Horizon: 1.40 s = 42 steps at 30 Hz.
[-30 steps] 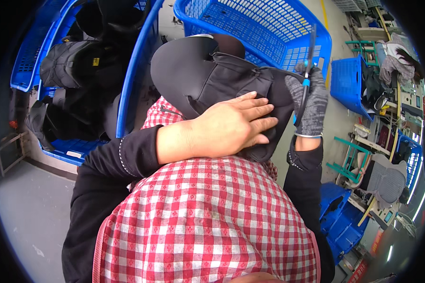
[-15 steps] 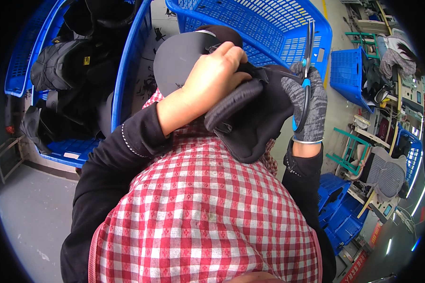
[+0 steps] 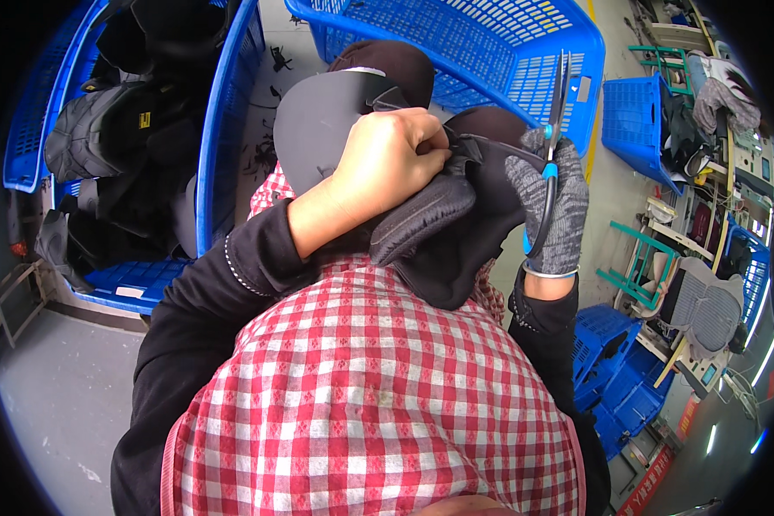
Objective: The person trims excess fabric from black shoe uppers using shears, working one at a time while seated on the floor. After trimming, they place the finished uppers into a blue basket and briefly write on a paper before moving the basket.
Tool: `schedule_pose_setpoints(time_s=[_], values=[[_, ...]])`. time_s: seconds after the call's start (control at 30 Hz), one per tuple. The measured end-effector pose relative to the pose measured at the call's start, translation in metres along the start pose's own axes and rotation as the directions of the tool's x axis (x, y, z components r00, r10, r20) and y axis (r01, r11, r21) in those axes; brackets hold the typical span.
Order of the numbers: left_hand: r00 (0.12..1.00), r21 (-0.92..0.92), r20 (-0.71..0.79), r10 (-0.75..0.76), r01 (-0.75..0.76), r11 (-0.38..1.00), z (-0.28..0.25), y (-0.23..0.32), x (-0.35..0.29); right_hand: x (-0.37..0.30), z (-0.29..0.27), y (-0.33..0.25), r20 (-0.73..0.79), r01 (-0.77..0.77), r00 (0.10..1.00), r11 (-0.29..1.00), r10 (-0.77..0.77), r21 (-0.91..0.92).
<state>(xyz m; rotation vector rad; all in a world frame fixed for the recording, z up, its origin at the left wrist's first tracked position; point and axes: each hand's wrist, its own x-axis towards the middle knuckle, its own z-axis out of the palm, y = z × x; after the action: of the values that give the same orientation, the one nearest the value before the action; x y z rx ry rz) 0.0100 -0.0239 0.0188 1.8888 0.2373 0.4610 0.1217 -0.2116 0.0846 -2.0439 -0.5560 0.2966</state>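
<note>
A black padded fabric piece (image 3: 477, 228) with a thick rolled edge lies across my lap, with a smooth dark grey panel (image 3: 314, 129) on its left. My bare left hand (image 3: 393, 155) is closed in a pinch on a fold of the black piece at its upper middle. In a grey knitted glove, my right hand (image 3: 555, 211) grips a pair of scissors (image 3: 549, 163) with black and blue handles. The blades point up, away from the fabric, and look nearly closed. The glove is beside the right edge of the piece.
At the left, a blue crate (image 3: 211, 146) holds several black padded pieces (image 3: 103, 125). Another blue crate (image 3: 490, 56) stands ahead. Black scraps (image 3: 262, 159) litter the floor between them. Farther right are a blue basket (image 3: 635, 125), green-framed stands (image 3: 632, 267) and a grey seat-like pad (image 3: 703, 305).
My left fingers have drawn closer together on the fabric fold. The right hand and scissors have dropped slightly, and the fabric piece has shifted a little downward.
</note>
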Motion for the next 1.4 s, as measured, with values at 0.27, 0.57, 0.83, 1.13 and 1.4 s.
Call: schedule_pose_setpoints(time_s=[0.27,0.57,0.83,1.13,1.4], values=[[0.999,0.113,0.035,-0.034,0.030,0.993,0.000,0.004,-0.003,-0.004,-0.001,0.009,-0.008,-0.058,0.998,0.998,0.058,0.013],[0.988,0.268,-0.084,0.129,-0.103,0.958,0.011,0.008,0.001,-0.006,-0.009,0.015,0.009,-0.061,0.998,0.997,0.061,0.036],[0.989,0.292,-0.031,0.145,-0.130,0.948,0.024,0.006,0.007,-0.011,-0.035,0.023,0.243,-0.304,0.949,0.778,0.199,0.549],[0.987,0.250,-0.054,0.150,-0.132,0.959,0.027,0.004,0.008,0.050,-0.107,-0.030,0.589,0.721,0.685,0.283,-0.429,-0.632],[0.984,0.198,-0.073,0.165,-0.147,0.969,0.030,0.001,0.009,0.086,-0.097,-0.066,0.899,0.829,0.388,-0.350,-0.203,-0.437]])
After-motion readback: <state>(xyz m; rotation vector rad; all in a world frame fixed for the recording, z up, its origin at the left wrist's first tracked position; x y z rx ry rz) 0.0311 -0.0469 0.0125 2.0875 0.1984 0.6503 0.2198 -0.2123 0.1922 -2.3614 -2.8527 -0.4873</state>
